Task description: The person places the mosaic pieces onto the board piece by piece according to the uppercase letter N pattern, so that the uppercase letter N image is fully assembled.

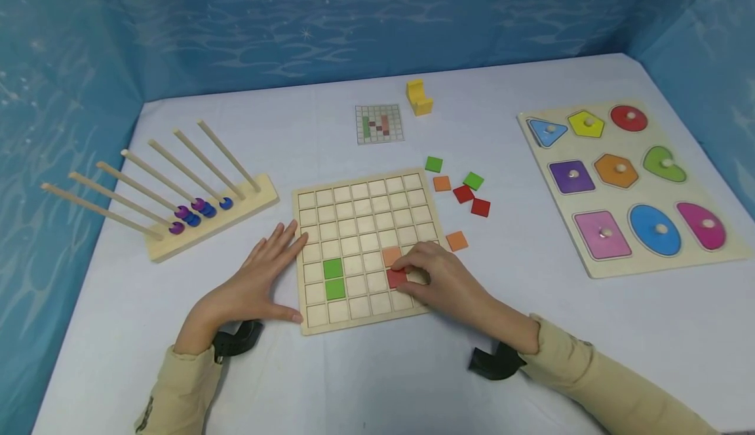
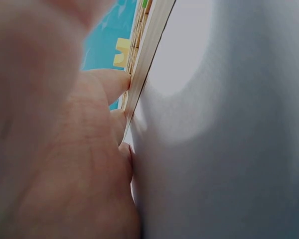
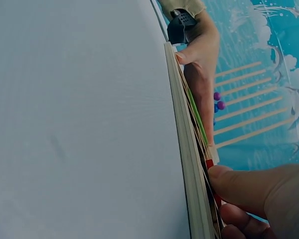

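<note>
A wooden grid board (image 1: 366, 209) lies at the middle of the table. Two green square tiles (image 1: 333, 278) sit in neighbouring cells toward its left, and an orange tile (image 1: 392, 256) sits toward its right. My right hand (image 1: 445, 282) pinches a red square tile (image 1: 396, 278) between thumb and bent fingers, right at the cell below the orange one. In the right wrist view the thumb (image 3: 234, 181) presses on the red tile's edge. With fingers spread, my left hand (image 1: 253, 284) rests along the board's left edge, thumb at the lower corner and a fingertip on the rim.
Loose green, orange and red tiles (image 1: 463, 193) lie right of the board. Behind it are a pattern card (image 1: 379, 124) and a yellow stand (image 1: 419, 98). A pegged wooden rack with beads (image 1: 215, 215) stands left; a knobbed shape puzzle (image 1: 628, 186) lies right.
</note>
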The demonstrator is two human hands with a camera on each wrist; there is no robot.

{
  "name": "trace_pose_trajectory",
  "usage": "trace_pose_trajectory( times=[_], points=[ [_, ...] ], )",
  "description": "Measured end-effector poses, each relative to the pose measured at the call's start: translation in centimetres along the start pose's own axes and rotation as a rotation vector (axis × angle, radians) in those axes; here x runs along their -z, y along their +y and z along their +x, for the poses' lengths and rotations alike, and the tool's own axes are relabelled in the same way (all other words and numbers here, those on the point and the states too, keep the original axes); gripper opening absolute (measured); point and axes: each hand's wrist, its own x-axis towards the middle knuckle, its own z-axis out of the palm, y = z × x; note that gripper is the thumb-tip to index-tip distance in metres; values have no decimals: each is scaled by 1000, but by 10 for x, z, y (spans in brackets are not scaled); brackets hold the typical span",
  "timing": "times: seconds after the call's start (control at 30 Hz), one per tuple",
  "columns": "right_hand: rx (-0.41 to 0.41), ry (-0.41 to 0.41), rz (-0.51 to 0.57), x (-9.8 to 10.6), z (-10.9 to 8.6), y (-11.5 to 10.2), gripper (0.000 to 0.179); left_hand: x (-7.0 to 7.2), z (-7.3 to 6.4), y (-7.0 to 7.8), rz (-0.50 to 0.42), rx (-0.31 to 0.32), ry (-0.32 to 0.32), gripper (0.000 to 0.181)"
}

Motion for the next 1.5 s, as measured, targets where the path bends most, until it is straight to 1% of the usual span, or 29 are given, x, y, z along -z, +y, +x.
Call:
trace_pose_trajectory(
  times=[0.2, 0.37, 0.5, 0.6, 0.73, 0.97, 1.07, 1.23, 1.5],
  points=[
    [-7, 6, 14, -1, 2, -1, 27, -1, -1, -1, -1, 2, 5, 126],
    [-28, -13, 25, 0, 2, -1, 27, -1, -1, -1, -10, 6, 4, 125],
    [-58, -33, 65, 4, 0, 0, 26, -3, -1, -1, -14, 9, -1, 125],
    [-84, -29, 101, 12, 0, 3, 26, -4, -1, -1, -10, 12, -4, 125],
    [-96, 25, 80, 29, 1, 10, 29, -4, 0, -1, -5, 11, -8, 126],
    [-78, 175, -33, 56, -2, 32, 30, -2, 0, -1, 2, 14, -13, 126],
    [-98, 198, -52, 62, -5, 40, 30, -2, 0, -1, -1, 14, -13, 125],
    [-141, 178, -53, 63, -8, 49, 31, -1, -1, -1, -4, 12, -11, 125],
    [-185, 128, -43, 59, -9, 56, 31, -1, 0, -1, 3, 5, -7, 124]
  ],
)
